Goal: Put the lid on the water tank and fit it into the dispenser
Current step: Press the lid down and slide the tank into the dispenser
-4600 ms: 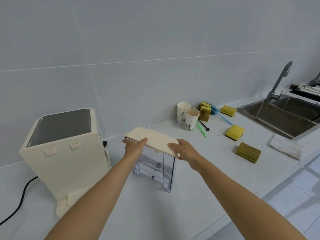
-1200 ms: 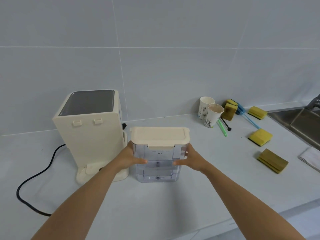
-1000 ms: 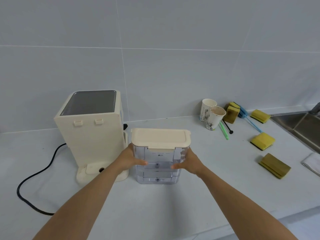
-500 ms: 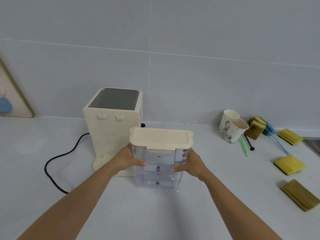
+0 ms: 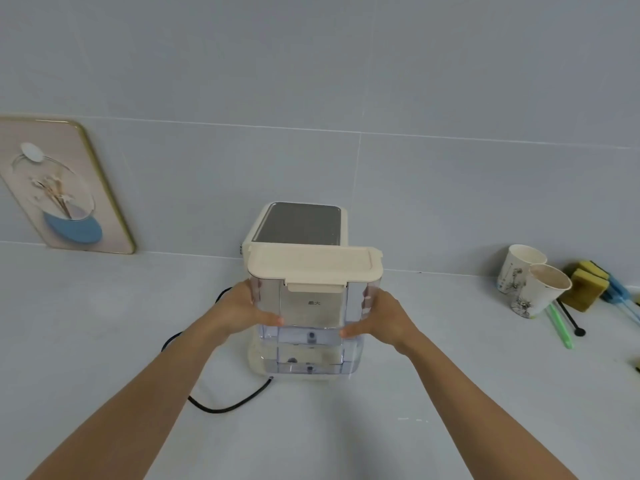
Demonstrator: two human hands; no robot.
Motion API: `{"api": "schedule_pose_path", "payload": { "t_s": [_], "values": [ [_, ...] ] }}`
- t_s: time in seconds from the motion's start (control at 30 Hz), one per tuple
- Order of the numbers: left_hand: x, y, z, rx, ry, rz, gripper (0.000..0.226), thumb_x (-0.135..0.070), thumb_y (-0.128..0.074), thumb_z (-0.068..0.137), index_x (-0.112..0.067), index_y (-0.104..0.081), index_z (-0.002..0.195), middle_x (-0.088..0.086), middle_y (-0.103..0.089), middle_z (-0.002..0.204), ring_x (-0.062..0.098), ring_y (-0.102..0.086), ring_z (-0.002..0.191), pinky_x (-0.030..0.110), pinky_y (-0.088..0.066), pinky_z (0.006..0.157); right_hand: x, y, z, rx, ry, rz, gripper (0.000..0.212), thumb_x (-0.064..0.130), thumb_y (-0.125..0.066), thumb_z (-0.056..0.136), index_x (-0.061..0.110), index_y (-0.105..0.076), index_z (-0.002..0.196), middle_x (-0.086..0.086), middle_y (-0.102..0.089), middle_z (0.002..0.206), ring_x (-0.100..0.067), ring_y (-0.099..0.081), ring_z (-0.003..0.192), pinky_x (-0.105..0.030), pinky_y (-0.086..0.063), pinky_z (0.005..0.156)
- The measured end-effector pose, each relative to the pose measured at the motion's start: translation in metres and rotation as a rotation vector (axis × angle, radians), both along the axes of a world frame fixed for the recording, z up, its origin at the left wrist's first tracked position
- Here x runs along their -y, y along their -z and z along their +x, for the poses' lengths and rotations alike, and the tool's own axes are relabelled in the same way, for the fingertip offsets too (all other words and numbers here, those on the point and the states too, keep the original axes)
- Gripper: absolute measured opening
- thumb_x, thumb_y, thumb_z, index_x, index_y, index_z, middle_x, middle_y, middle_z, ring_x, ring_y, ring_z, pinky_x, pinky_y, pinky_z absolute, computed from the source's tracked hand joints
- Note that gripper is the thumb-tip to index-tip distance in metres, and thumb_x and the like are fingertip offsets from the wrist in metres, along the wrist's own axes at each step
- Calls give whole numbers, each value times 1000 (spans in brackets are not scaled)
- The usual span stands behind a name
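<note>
The clear plastic water tank (image 5: 313, 313) carries its cream lid (image 5: 313, 265) on top. It stands upright right in front of the cream dispenser (image 5: 299, 225), over the dispenser's base (image 5: 254, 363), hiding most of its back. My left hand (image 5: 242, 311) grips the tank's left side and my right hand (image 5: 382, 317) grips its right side. Whether the tank rests on the base or hangs just above it, I cannot tell.
The dispenser's black cord (image 5: 221, 407) loops over the white counter at front left. A framed picture (image 5: 59, 185) leans on the wall at left. Two paper cups (image 5: 533, 282), sponges (image 5: 585, 282) and a green brush (image 5: 559, 327) lie at right.
The lid went onto the tank. Both hands then carried the tank left from beside the dispenser to directly in front of it, over the base. My view has turned left.
</note>
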State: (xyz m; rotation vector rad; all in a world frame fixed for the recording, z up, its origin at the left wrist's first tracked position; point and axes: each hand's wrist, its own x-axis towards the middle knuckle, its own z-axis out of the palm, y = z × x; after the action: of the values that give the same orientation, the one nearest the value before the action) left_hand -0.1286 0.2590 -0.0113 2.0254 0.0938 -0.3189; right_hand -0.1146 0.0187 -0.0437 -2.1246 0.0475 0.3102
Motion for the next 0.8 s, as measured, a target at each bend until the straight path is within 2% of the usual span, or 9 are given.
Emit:
{"api": "schedule_pose_path", "payload": {
  "t_s": [0.07,0.17,0.27,0.33,0.43,0.53,0.63,0.73,0.8],
  "values": [
    [-12,-3,7,-14,-9,-4,81,-4,-76,69,-8,-33,137,-6,-39,115,19,-43,118,27,-35,98,-14,-3,7,10,19,3,78,21,-87,51,3,-50,117,-3,-55,105,-21,-52,98,-26,-40,76],
    [-28,-3,19,-30,-9,-4,79,-10,-83,60,-7,-45,129,-1,-50,126,17,-46,122,30,-38,102,-29,-5,14,24,34,44,65,11,-85,54,8,-56,111,0,-60,101,-19,-55,97,-23,-42,73],
    [-38,-3,30,-38,6,-20,87,-15,-85,50,-8,-49,128,5,-55,130,21,-47,125,36,-38,108,-39,-2,21,28,62,72,70,8,-85,50,11,-56,114,-1,-64,108,-19,-58,101,-26,-47,78],
    [-41,-2,37,-27,13,-22,74,-5,-83,56,-6,-53,123,5,-60,123,20,-53,116,32,-41,101,-44,1,27,26,89,77,76,10,-86,46,13,-55,116,-3,-65,114,-23,-58,107,-34,-50,88],
    [-40,2,44,-9,34,-35,63,7,-76,64,-9,-51,120,-3,-53,112,15,-47,106,26,-37,89,-48,4,31,11,108,83,84,14,-86,41,14,-53,118,-4,-64,117,-24,-58,111,-39,-50,94],
    [-40,5,51,-8,38,-51,64,10,-73,66,-11,-49,121,-6,-52,108,13,-45,103,25,-35,86,-52,6,36,6,122,72,87,15,-87,40,14,-52,119,-4,-63,119,-23,-56,113,-39,-49,95],
    [-41,8,54,-15,27,-56,63,12,-73,65,-7,-51,120,-10,-54,93,15,-47,102,26,-36,85,-51,7,37,14,127,63,82,9,-87,45,11,-51,119,-5,-62,119,-24,-55,112,-38,-49,94],
    [-43,14,59,-23,28,-66,61,11,-75,62,-13,-51,113,-6,-54,101,17,-48,106,28,-38,88,-52,9,39,16,134,60,80,7,-86,47,12,-52,118,-4,-62,118,-25,-57,110,-37,-50,92],
    [-44,17,61,-31,27,-63,64,10,-76,62,-13,-51,116,-5,-53,104,16,-47,106,29,-38,88,-52,12,39,18,136,56,79,7,-86,45,12,-53,117,-4,-64,117,-25,-58,109,-36,-51,90]
  ]
}}
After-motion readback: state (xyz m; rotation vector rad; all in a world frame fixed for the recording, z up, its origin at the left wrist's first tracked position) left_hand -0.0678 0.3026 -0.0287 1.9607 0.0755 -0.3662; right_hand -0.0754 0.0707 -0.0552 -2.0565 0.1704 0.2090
